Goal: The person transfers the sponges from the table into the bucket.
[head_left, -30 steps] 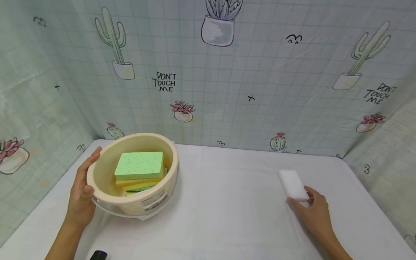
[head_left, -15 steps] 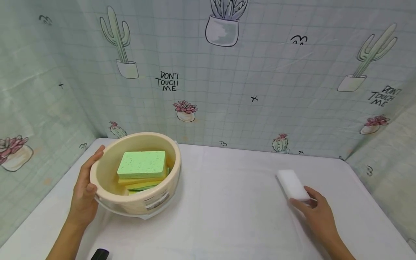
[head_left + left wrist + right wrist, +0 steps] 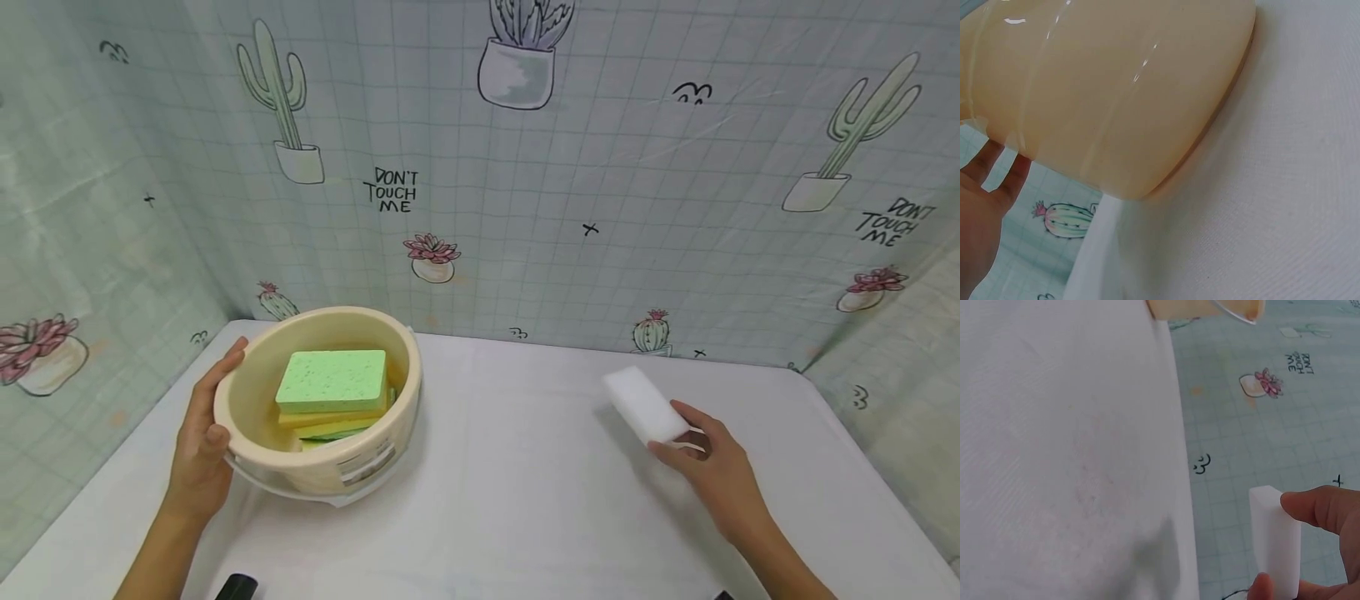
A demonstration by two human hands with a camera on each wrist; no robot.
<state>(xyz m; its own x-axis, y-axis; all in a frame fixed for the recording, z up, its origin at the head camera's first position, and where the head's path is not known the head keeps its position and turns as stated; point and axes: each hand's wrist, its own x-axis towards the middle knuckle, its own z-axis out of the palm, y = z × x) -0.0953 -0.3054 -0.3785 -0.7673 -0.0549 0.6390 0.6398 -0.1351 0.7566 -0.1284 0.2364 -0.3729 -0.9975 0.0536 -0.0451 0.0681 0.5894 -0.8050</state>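
Observation:
My right hand (image 3: 718,467) pinches a white block-shaped sponge (image 3: 647,406) at its near end, between thumb and fingers. Its far end tilts up, and a shadow lies below it on the table. The right wrist view shows the thumb on one edge of the white sponge (image 3: 1275,544). At the left stands a cream bucket (image 3: 367,467), with my left hand (image 3: 198,450) spread against its outer side and fingertips near the rim. In the left wrist view, two fairly straight fingers touch the bucket wall (image 3: 1116,94). Inside the bucket, a green sponge (image 3: 332,379) lies on top of yellow and green ones.
A white cloth (image 3: 510,467) covers the table. Behind it hangs a curtain (image 3: 510,250) printed with cacti, which also closes off both sides. The bucket's handle (image 3: 281,493) hangs down at its front. A small black object (image 3: 237,587) shows at the bottom edge.
My right hand has lifted the white sponge off the table and moved it left, tilting its far end up. The left hand stays at the bucket; the view has shifted slightly.

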